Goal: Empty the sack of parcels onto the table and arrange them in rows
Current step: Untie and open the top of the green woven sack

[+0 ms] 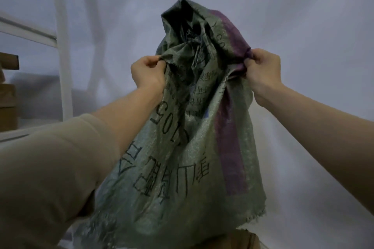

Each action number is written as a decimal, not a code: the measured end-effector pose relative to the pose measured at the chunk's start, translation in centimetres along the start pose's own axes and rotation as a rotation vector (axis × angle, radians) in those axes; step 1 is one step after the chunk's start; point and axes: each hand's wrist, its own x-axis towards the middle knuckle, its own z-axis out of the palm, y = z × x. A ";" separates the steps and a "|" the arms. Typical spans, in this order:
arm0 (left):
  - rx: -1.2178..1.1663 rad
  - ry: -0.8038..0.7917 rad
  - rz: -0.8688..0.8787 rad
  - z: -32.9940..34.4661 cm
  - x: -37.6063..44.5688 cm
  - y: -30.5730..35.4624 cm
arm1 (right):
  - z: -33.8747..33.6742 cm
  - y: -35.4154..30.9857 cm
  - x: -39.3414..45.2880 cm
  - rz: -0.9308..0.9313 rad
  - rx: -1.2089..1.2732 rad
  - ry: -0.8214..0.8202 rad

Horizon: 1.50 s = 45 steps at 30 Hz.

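Observation:
A grey-green woven sack [182, 147] with a purple stripe and black printed characters hangs upside down in front of me, held high. My left hand [148, 74] pinches a fold of the sack on its left side. My right hand [263, 70] grips the purple edge on its right side. The sack's frayed open end points down at the bottom of the view. A brown parcel [240, 240] shows just under that frayed edge. The table itself is hidden by the sack and my arms.
A white sheet [303, 26] covers the background. A white frame post [62, 46] stands at the left. Brown cardboard boxes [8, 103] are stacked at the far left edge.

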 end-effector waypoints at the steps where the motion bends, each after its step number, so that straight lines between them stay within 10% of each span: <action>1: -0.015 0.010 0.027 0.1 0.1 0.5 | 0.0 -0.5 0.0 -0.034 0.019 0.023; 45: 0.033 -0.124 -0.101 -5.0 0.8 -4.2 | 1.9 2.9 -4.0 0.112 -0.048 -0.117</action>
